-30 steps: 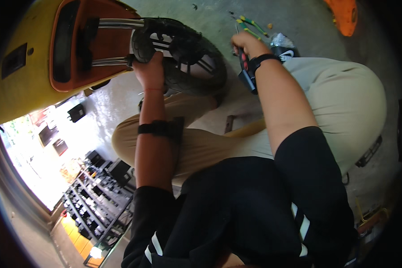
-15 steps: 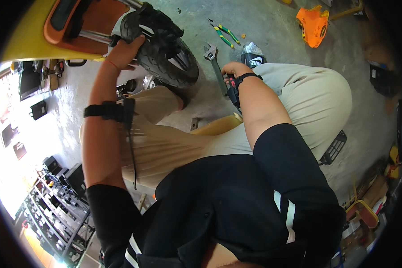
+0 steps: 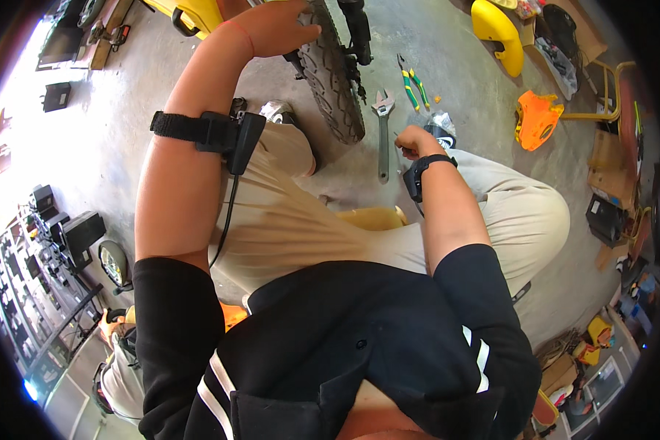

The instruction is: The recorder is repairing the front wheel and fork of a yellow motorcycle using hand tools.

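Observation:
At the top, my left hand (image 3: 282, 31) grips the side of the knobbly black tyre (image 3: 328, 84) of a yellow vehicle; its farthest fingers run out of view. A dark fork leg (image 3: 356, 33) stands at the wheel's right side. Right of the wheel my right hand (image 3: 416, 141) is closed, with a small dark thin thing at its fingertips that I cannot make out. An adjustable wrench (image 3: 383, 139) lies on the floor just left of that hand, apart from it. Beyond it are green-and-yellow-handled pliers (image 3: 413, 82).
An orange plastic part (image 3: 537, 121) and a yellow mudguard (image 3: 497, 37) lie on the floor at the right. Boxes (image 3: 610, 169) and a metal-framed chair (image 3: 614, 92) stand farther right. A round headlamp (image 3: 114, 264) and dark equipment are at the left.
The wheel has swung round to point more toward me, with my left hand still on it. My right hand now sits farther from the wrench. The whole view has shifted.

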The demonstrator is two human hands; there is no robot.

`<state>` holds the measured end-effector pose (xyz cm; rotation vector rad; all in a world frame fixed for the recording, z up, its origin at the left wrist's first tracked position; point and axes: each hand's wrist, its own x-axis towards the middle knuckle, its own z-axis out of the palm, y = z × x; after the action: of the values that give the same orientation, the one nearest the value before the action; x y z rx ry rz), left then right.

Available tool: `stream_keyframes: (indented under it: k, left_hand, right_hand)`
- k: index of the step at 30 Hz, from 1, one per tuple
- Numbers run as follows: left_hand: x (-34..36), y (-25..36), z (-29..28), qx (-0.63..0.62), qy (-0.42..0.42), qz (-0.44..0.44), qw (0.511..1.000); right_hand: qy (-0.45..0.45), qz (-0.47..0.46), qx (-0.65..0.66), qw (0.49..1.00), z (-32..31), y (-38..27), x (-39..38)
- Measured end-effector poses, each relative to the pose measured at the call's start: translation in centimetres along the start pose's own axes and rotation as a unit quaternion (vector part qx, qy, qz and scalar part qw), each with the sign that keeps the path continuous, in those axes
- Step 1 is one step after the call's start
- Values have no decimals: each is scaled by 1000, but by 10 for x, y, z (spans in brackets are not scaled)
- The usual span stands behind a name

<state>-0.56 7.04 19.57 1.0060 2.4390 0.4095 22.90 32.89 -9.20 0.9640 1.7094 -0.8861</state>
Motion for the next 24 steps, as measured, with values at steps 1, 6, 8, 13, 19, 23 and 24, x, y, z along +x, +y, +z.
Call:
stream_keyframes:
  k: [1, 6, 8, 13, 19, 23, 24]
  left_hand:
    - [0, 0, -3, -5, 4, -2, 1000]
    - [0, -7, -19, 1, 41, 31, 999]
    - [2, -8, -24, 0, 43, 48, 998]
    - [12, 0, -30, -25, 87, 97, 991]
    - [19, 11, -28, 12, 71, 75, 995]
    - [21, 9, -29, -17, 25, 38, 999]
    - [22, 7, -29, -10, 21, 35, 999]
  right_hand:
    - [10, -17, -8, 1000, -4, -6, -2]
    - [66, -123, 61, 988, -60, -69, -44]
    - [123, -194, 9, 973, -97, -103, -81]
    - [254, -308, -62, 915, -154, -152, -194]
    - [100, -315, 43, 943, -139, -144, -265]
    - [80, -319, 61, 942, -130, -147, -259]
    - [82, -318, 62, 942, -132, -149, -254]
